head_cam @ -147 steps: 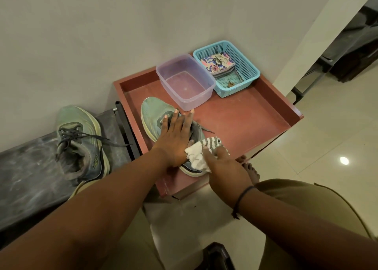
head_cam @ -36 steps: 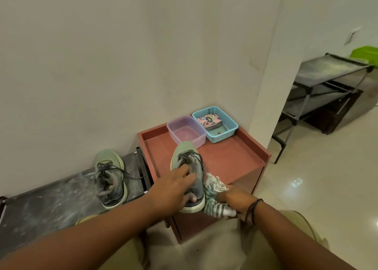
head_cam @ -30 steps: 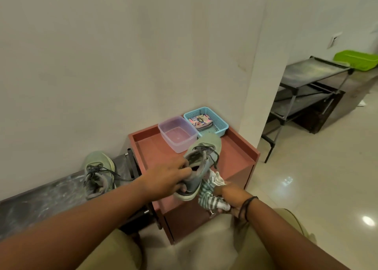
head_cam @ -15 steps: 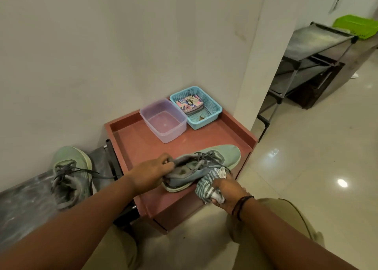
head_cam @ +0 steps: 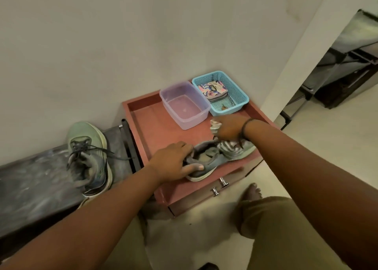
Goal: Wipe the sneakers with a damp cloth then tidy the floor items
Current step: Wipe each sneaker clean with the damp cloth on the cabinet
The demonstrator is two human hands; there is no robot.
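Striped cloth (head_cam: 227, 150), gripped by right hand (head_cam: 228, 127), has lifted toward the tub (head_cam: 185, 105) at 12 o'clock; re-wetting likely. Left hand (head_cam: 173, 162) holds sneaker (head_cam: 212, 161).

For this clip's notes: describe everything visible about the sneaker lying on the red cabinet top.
The sneaker is mint green with a grey-blue fabric upper, pale sole and worn grey lining. It lies across the front of the red cabinet top, heel toward the left hand, which grips its collar. The striped cloth, held by the right hand, drapes over its midsection, and the toe is partly hidden by that forearm.
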